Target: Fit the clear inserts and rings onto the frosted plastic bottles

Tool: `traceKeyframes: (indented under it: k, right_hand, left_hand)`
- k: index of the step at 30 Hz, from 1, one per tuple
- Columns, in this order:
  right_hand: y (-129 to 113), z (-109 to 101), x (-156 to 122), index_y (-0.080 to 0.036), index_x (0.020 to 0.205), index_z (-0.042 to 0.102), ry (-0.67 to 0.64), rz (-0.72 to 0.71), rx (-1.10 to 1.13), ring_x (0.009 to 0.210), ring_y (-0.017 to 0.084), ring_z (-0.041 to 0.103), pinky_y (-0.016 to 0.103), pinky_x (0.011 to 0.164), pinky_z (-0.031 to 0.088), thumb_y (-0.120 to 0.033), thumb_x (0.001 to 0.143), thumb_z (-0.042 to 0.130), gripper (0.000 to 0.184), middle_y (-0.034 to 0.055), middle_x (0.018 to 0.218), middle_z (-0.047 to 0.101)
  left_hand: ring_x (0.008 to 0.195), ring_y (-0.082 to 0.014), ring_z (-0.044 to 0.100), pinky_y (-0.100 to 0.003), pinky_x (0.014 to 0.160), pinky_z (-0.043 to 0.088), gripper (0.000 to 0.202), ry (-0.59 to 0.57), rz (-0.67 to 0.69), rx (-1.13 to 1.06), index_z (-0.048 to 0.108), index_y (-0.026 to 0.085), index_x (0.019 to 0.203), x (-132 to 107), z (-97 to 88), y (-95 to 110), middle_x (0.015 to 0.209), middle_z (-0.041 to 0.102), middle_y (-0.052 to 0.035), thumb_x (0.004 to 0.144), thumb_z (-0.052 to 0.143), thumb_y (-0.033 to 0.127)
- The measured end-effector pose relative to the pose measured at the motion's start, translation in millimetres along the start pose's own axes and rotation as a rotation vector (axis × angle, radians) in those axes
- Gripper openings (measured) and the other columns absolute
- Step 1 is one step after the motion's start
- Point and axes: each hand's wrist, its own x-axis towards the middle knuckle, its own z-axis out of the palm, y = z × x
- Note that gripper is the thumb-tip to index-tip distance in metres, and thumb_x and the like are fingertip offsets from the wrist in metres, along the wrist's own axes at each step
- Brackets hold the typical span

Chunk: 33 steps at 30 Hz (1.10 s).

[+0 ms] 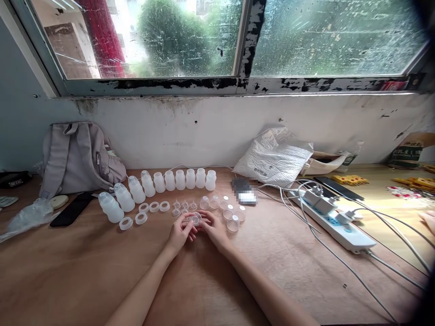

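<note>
Both my hands meet at the middle of the wooden table (84, 271). My left hand (180, 233) and my right hand (212, 226) pinch one small clear plastic part (195, 219) between their fingertips. Just beyond them lie several clear teats (185, 206) and clear caps (233, 223). Several white rings (140, 218) lie to the left. Behind them curves a row of several translucent white bottles (180, 179).
A grey backpack (78, 156) leans against the wall at the left, with a black phone (72, 209) and a plastic bag (27, 216) near it. A white power strip (335, 222) with cables lies at the right. A crumpled white bag (273, 158) sits by the wall. Another person's hand (428, 221) shows at the right edge.
</note>
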Motion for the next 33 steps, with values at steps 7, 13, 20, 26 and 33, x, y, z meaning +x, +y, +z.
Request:
traceKeyframes:
  k: [7, 13, 20, 26, 33]
  right_hand:
    - [-3.4, 2.4, -1.8, -0.018, 0.096, 0.057, -0.034, 0.006, 0.045, 0.071, 0.015, 0.061, 0.03, 0.065, 0.052, -0.02, 0.066, 0.055, 0.031, 0.0068, 0.101, 0.058]
    - [-4.2, 1.8, -3.1, -0.019, 0.099, 0.056, -0.094, 0.039, 0.128, 0.08, 0.018, 0.061, 0.032, 0.071, 0.052, -0.016, 0.064, 0.055, 0.035, 0.0053, 0.102, 0.058]
    - [2.3, 2.5, -0.7, -0.018, 0.086, 0.051, -0.016, 0.027, -0.047, 0.063, 0.015, 0.061, 0.03, 0.059, 0.053, -0.029, 0.067, 0.059, 0.023, 0.0014, 0.077, 0.06]
    - [-0.1, 2.2, -3.3, -0.02, 0.071, 0.046, 0.096, -0.036, -0.342, 0.04, 0.011, 0.051, 0.02, 0.035, 0.04, -0.025, 0.069, 0.053, 0.01, -0.0049, 0.052, 0.052]
    - [1.7, 2.6, -4.6, -0.019, 0.068, 0.049, 0.129, -0.115, -0.496, 0.039, 0.009, 0.048, 0.02, 0.035, 0.035, -0.024, 0.07, 0.049, 0.005, -0.0031, 0.055, 0.054]
  left_hand:
    - [0.036, -0.0078, 0.048, -0.016, 0.034, 0.036, 0.045, 0.053, 0.047, 0.082, 0.041, 0.017, 0.109, -0.8, -1.0, -5.1, 0.052, 0.056, 0.004, 0.073, 0.052, 0.042]
    - [0.04, -0.0063, 0.047, -0.017, 0.037, 0.037, 0.033, 0.163, 0.111, 0.275, 0.054, 0.015, 0.096, 1.4, -5.5, -4.2, 0.063, 0.057, 0.0007, 0.073, 0.052, 0.039]
    - [0.065, -0.0158, 0.061, -0.02, 0.044, 0.047, 0.031, 0.076, 0.083, 0.282, 0.054, 0.018, 0.097, -1.3, -4.5, 0.4, 0.085, 0.063, -0.0059, 0.075, 0.051, 0.039]
    - [0.066, -0.0164, 0.061, -0.021, 0.045, 0.048, 0.032, -0.034, 0.108, 0.286, 0.055, 0.018, 0.099, -5.2, -1.2, 2.7, 0.081, 0.065, -0.0055, 0.076, 0.05, 0.039]
    - [0.057, -0.0145, 0.057, -0.022, 0.043, 0.047, 0.033, -0.009, 0.103, 0.3, 0.056, 0.016, 0.097, -3.2, -1.1, -4.7, 0.071, 0.063, -0.0037, 0.075, 0.05, 0.04]
